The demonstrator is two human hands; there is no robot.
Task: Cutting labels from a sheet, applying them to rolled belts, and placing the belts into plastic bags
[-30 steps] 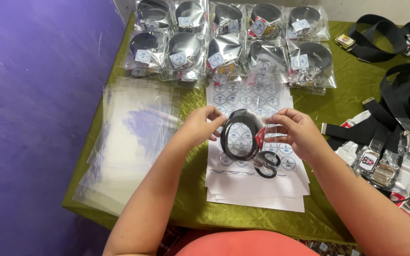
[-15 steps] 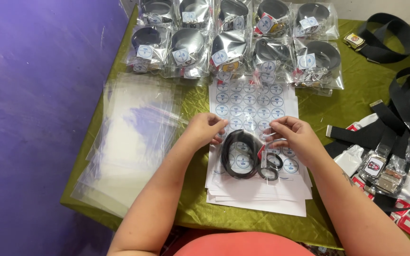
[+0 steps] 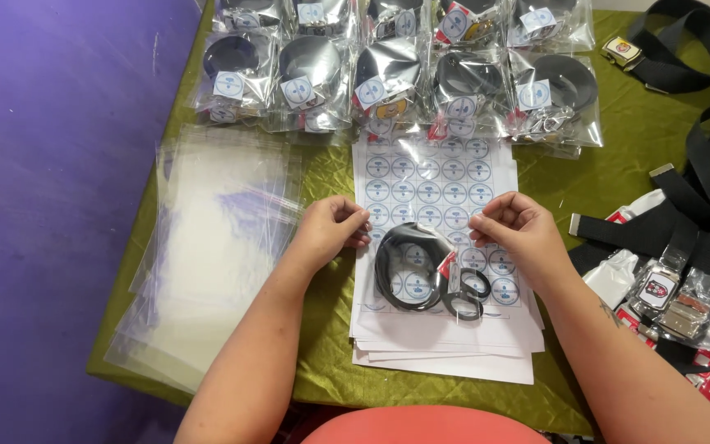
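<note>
Your left hand rests knuckles up on the left edge of the sticker sheets, fingers curled and pinching the left edge of the clear bag that holds the coiled black belt. Your right hand mirrors it, fingers bent and pinching the bag's upper right edge. The bagged belt lies flat on the sheets, near the surface's front edge. Both forearms angle in from the front edge. Empty clear bags lie stacked toward the left edge.
</note>
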